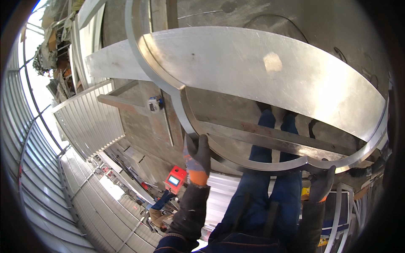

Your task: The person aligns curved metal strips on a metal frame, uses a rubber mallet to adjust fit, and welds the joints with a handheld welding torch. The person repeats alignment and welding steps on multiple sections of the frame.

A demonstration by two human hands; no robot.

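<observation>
Both my hands wear dark gloves with orange cuffs. My left hand (197,160) is closed round the near side of a scalloped frame of curved metal bar (182,110), thumb up along its inner edge. Further right, my right hand (321,185) grips the same frame close to an inward-pointing joint, its thumb showing above the bar. The frame is held up in front of my legs and curves away to the far left and right. Beyond its near edge lies a broad shiny metal sheet (228,63) with a curved far edge, crossed by the frame at left.
Steel beams (274,141) run beneath the frame. On the grey surface at left sits a tape measure (155,104) near a thin rod. A ribbed metal panel (90,118), a red box with a screen (176,177) and stacked material (63,71) stand farther left. Curved strips (335,215) are at lower right.
</observation>
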